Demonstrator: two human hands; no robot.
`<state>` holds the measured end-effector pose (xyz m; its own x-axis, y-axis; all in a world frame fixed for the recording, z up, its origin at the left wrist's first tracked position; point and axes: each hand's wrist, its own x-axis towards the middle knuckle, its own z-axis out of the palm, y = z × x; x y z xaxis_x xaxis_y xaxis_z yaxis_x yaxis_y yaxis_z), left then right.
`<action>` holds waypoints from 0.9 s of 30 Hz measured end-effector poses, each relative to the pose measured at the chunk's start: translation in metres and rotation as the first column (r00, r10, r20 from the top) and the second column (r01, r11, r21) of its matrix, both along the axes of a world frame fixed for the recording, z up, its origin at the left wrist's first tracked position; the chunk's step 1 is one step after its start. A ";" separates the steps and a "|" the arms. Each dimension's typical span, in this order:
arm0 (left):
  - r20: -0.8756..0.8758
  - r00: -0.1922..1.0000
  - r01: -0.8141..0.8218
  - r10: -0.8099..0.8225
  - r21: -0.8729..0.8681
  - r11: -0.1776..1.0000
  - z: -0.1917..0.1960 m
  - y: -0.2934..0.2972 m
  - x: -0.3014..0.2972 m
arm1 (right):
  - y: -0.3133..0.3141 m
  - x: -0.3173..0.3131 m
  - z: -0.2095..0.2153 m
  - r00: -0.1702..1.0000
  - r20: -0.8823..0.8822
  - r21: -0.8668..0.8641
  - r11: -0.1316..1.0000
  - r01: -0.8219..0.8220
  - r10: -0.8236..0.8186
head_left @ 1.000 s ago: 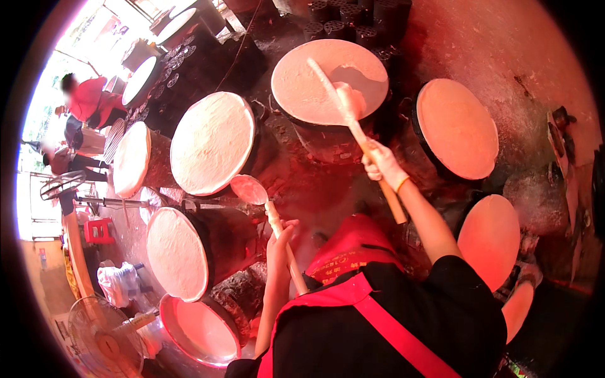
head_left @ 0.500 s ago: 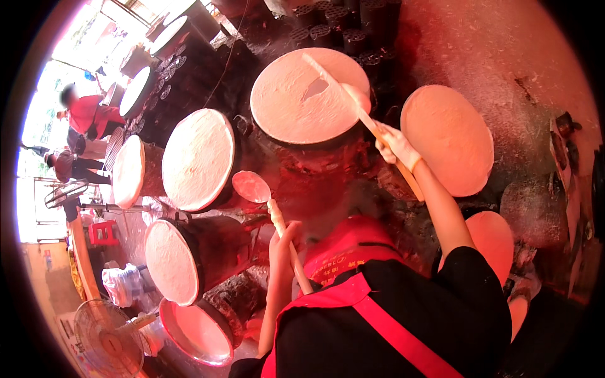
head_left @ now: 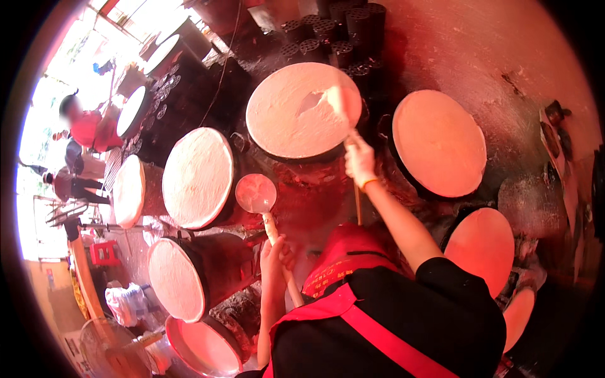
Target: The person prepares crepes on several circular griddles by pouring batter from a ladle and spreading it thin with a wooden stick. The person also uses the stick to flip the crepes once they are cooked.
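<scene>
My right hand grips a long wooden stick, its far end blurred over the large round griddle ahead. A pale layer like batter or dough covers that griddle, with a greyish bare patch near its middle. Beside the patch, under the stick's end, is a whitish blurred lump; whether the stick touches it I cannot tell. My left hand is closed around the handle of a ladle. The ladle's round bowl hangs in the air, left of the griddle's near side.
More round griddles with pale tops stand around me, one to the right, others leftward. Dark cylinders with holes are stacked behind. A fan is at lower left. A person in red stands far left.
My right hand has moved left and a little nearer, turning the stick more upright. The whitish lump now lies against the bare patch. My left hand with the ladle has shifted slightly left.
</scene>
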<state>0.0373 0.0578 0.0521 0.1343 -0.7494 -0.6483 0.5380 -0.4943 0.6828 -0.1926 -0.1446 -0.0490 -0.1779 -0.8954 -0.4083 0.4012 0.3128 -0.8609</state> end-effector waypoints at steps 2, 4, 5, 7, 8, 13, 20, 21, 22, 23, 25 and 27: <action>0.006 0.999 0.044 -0.044 0.025 0.999 -0.002 -0.002 -0.001 | -0.001 0.026 -0.006 0.986 -0.060 -0.019 0.988 -0.156 0.154; 0.001 0.999 0.049 -0.049 -0.023 0.999 -0.004 -0.007 0.000 | -0.007 0.027 0.012 0.941 0.018 0.044 0.940 -0.339 0.338; 0.015 1.000 0.028 -0.027 -0.034 0.999 -0.003 -0.009 -0.002 | -0.007 0.013 0.011 0.960 -0.017 0.046 0.959 -0.279 0.280; 0.059 0.998 -0.008 0.013 -0.080 0.997 -0.005 -0.011 -0.001 | -0.010 -0.007 0.011 0.980 -0.074 0.030 0.983 -0.183 0.185; 0.067 0.997 -0.023 0.028 -0.083 0.996 -0.005 -0.012 -0.003 | -0.003 -0.019 0.009 0.995 -0.082 -0.005 0.999 -0.050 0.050; -0.033 0.999 0.007 -0.007 -0.023 1.000 -0.008 -0.016 -0.003 | 0.011 0.003 -0.005 0.972 -0.116 0.013 0.979 -0.203 0.203; 0.008 0.998 0.070 -0.070 0.023 0.997 -0.018 -0.028 -0.015 | -0.045 -0.043 0.007 0.945 -0.196 0.048 0.965 -0.257 0.262; 0.002 0.996 0.088 -0.088 0.029 0.996 -0.017 -0.036 -0.017 | -0.036 -0.046 0.005 0.922 -0.201 0.031 0.943 -0.332 0.331; 0.026 0.994 0.105 -0.106 0.009 0.994 -0.021 -0.044 -0.015 | -0.024 -0.046 0.002 0.892 -0.207 0.015 0.912 -0.409 0.403; 0.050 0.991 0.127 -0.127 -0.010 0.992 -0.030 -0.054 -0.011 | -0.009 -0.048 0.000 0.874 -0.183 0.043 0.891 -0.451 0.451; 0.098 0.985 0.145 -0.139 -0.055 0.988 -0.043 -0.079 -0.010 | 0.021 -0.056 0.018 0.843 -0.132 0.124 0.852 -0.508 0.521; 0.176 0.973 0.173 -0.148 -0.135 0.976 -0.050 -0.114 -0.008 | 0.039 -0.066 0.022 0.859 -0.204 0.115 0.883 -0.456 0.470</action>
<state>0.0298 -0.0560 0.0023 0.0991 -0.8560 -0.5074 0.3344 -0.4516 0.8272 -0.2591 -0.1057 -0.0272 0.1599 -0.8715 -0.4636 0.0005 0.4697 -0.8828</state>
